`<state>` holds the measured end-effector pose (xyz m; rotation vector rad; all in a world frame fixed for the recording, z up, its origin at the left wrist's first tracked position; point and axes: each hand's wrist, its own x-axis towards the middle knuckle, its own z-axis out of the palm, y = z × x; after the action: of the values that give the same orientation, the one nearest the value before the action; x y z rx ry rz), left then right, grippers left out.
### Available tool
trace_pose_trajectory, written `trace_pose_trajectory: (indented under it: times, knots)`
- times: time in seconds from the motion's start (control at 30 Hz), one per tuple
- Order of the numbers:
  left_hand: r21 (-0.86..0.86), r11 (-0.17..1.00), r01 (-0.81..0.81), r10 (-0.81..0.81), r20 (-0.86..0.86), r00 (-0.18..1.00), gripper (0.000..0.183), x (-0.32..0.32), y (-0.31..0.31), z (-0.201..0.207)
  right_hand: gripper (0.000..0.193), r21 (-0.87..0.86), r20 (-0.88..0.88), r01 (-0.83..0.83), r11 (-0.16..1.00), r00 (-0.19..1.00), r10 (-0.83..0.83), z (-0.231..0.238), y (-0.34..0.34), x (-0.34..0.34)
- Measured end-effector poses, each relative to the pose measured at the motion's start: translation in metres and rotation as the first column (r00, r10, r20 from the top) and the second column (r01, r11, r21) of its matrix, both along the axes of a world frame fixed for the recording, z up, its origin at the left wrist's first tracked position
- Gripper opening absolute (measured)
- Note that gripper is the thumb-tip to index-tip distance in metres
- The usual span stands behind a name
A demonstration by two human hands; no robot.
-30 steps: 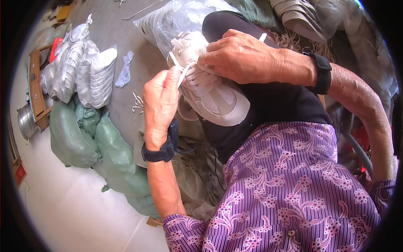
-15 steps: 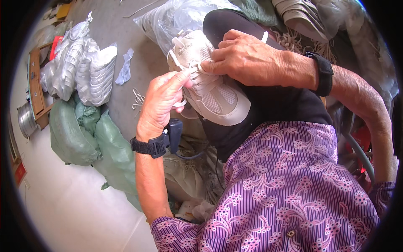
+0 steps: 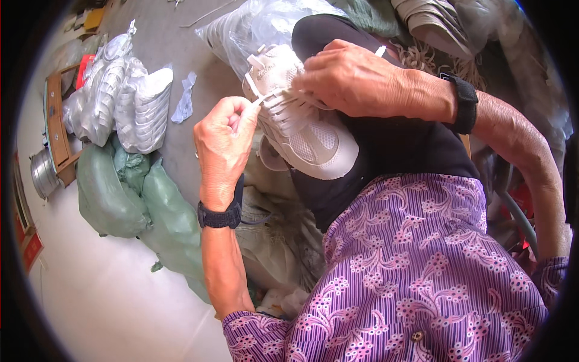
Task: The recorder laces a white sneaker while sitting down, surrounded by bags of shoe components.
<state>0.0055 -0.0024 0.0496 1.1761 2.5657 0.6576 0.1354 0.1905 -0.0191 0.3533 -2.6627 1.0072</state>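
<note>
A white and cream sneaker (image 3: 322, 148) rests on my black-clad leg (image 3: 398, 145), its toe pointing towards me. White shoelace (image 3: 263, 98) crosses its tongue in several rows. Left of the shoe, my left hand (image 3: 223, 145) pinches one end of the lace between thumb and forefinger, drawing it taut. My right hand (image 3: 362, 81) is bent over the shoe's right side by the upper eyelets, fingers closed on the lace there. Its fingertips are slightly blurred, and part of the lace under them is hidden.
Bagged stacks of white shoe parts (image 3: 145, 108) and green sacks (image 3: 111, 190) stand at the left. A clear plastic bag (image 3: 241, 30) lies beyond the sneaker. More shoe parts (image 3: 431, 27) and a bundle of laces (image 3: 419, 57) are at the upper right.
My left hand has moved left, away from the eyelets, pulling the lace end out. My right hand has shifted slightly and its fingers now blur. The sneaker stays nearly in place.
</note>
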Motion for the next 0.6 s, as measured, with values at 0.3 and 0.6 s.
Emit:
trace_pose_trajectory:
  times: [0.3, 0.6]
  knots:
    - [0.028, 0.989, -0.145, 0.122, 0.402, 0.907, 0.015, 0.002, -0.009, -0.013, 0.011, 0.004, 0.149, 0.144, 0.99, 0.979, -0.143, 0.005, -0.014, -0.031]
    - [0.075, 0.982, -0.174, 0.116, 0.493, 0.862, 0.015, 0.002, -0.007, -0.016, 0.01, 0.207, 0.085, 0.252, 0.945, 0.958, -0.274, 0.004, 0.005, -0.022]
